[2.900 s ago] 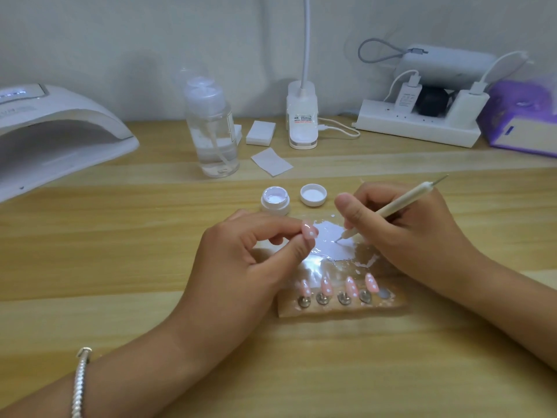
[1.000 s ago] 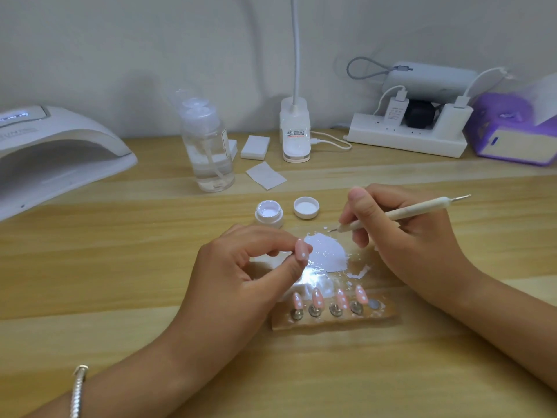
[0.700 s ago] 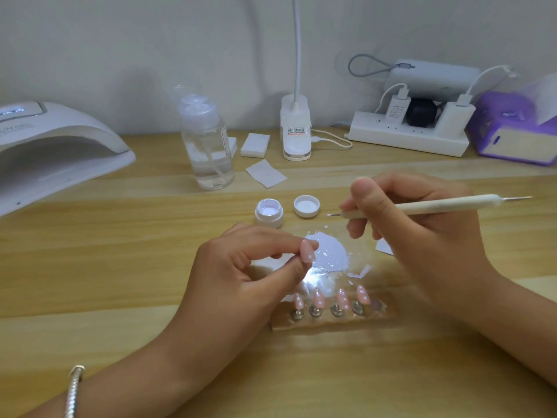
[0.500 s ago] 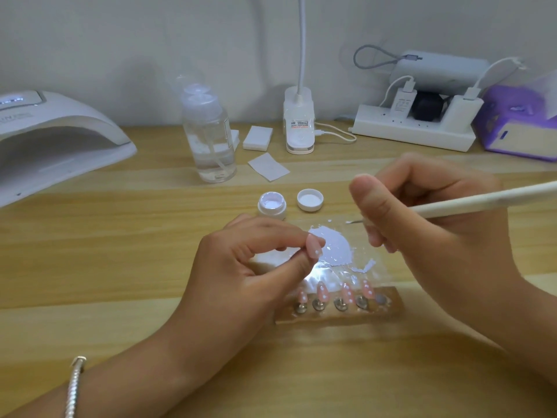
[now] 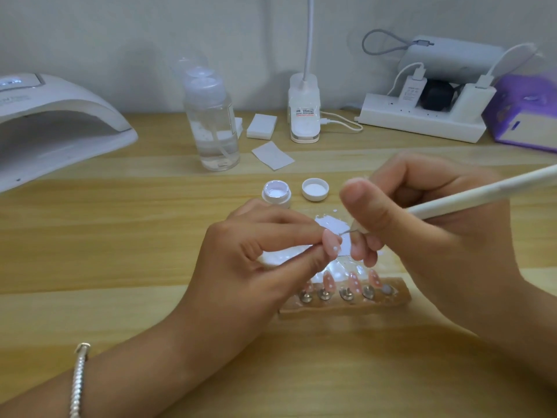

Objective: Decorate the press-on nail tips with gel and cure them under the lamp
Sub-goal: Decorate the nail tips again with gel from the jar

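Note:
My left hand (image 5: 256, 260) pinches a pink nail tip (image 5: 331, 246) with white dots between thumb and forefinger. My right hand (image 5: 422, 236) grips a white dotting pen (image 5: 482, 196), whose metal point touches the upper edge of that tip. Beneath the hands a clear palette sheet (image 5: 334, 226) carries a smear of white gel. In front of it a wooden holder (image 5: 346, 306) bears several dotted pink tips (image 5: 328, 280) on metal studs. An open gel pot (image 5: 275, 194) and its white lid (image 5: 315, 189) stand just behind. The white curing lamp (image 5: 60, 122) sits at the far left.
A clear pump bottle (image 5: 212, 122), white pads (image 5: 261, 125), a loose wipe (image 5: 272, 155) and a clip lamp base (image 5: 304, 116) stand at the back. A power strip with chargers (image 5: 422, 119) and a purple tissue box (image 5: 524, 116) fill the back right.
My right hand lifted the pen off the gel smear, swung it up and leftward, and brought its point onto the nail tip held by my left hand.

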Demonstrator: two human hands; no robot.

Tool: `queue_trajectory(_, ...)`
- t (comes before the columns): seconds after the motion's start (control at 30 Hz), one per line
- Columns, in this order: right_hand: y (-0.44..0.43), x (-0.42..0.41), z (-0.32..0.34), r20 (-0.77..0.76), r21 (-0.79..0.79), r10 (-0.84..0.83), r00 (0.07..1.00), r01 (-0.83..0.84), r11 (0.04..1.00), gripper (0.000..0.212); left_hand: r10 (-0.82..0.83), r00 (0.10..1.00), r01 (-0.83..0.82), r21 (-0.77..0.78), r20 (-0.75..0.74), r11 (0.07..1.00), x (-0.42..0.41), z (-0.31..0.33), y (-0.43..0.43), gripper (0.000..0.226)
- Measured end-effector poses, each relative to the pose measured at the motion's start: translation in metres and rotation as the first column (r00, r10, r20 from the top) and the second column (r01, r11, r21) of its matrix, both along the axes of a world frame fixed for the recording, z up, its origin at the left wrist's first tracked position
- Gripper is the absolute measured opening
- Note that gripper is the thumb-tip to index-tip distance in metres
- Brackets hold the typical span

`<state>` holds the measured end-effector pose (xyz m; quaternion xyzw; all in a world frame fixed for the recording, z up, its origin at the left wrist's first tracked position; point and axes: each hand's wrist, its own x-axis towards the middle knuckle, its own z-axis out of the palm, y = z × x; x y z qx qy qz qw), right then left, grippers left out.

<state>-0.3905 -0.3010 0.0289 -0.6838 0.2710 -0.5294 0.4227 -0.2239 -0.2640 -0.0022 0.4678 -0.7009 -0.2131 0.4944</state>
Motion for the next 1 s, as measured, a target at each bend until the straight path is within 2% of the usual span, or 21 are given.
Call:
queue_trajectory(0.27, -0.0034, 0.0001, -0.0056, -0.036, 0.015, 0.012, 0.999, -0.012, 1.0, 0.036, -0.021, 0.997, 0.024, -0.028, 0.077, 0.999, -0.0007, 0.0012, 0.0014, 0.009)
queue_trajectory(1.0, -0.002, 0.0021, -0.0058, -0.055, -0.005, 0.013, 0.998, -0.013, 1.0, 0.034, -0.027, 0.997, 0.028, -0.011, 0.074, 1.0, -0.0015, 0.0016, 0.001, 0.009)
